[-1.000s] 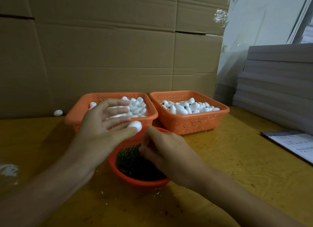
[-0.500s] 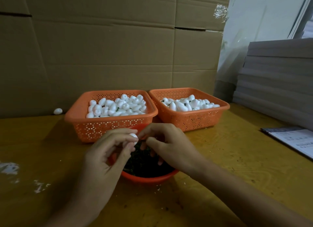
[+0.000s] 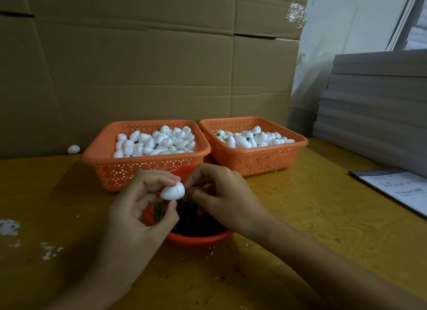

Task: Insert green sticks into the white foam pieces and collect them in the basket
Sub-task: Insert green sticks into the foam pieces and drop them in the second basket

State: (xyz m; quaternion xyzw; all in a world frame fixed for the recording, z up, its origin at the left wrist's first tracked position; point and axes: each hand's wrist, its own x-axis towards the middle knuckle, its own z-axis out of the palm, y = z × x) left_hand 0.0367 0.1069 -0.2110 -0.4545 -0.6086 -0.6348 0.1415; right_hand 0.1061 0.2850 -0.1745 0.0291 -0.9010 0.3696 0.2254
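The left hand (image 3: 138, 208) pinched a white foam piece (image 3: 172, 191) between thumb and curled fingers, holding it above the near rim of a round orange bowl (image 3: 198, 239) heaped with green sticks (image 3: 191, 215). The right hand (image 3: 221, 198) was curled with its thumb and forefinger tips drawn together at the foam's blunt end; whether a stick sat between them could not be told. Both hands covered most of the bowl's far side. Just behind the bowl stood two orange perforated baskets, touching side by side: the left basket (image 3: 143, 173) and the right basket (image 3: 254, 161), each full of white foam pieces (image 3: 157, 142) (small dark green bits showed among them). A stray foam piece (image 3: 73, 149) lay on the yellow table (image 3: 300, 217) against the cardboard wall (image 3: 138, 67). To the right rose a stack of grey sheets (image 3: 374, 106), with a printed paper (image 3: 397, 189) lying before it. White crumbs (image 3: 9, 226) dotted the table's left side.
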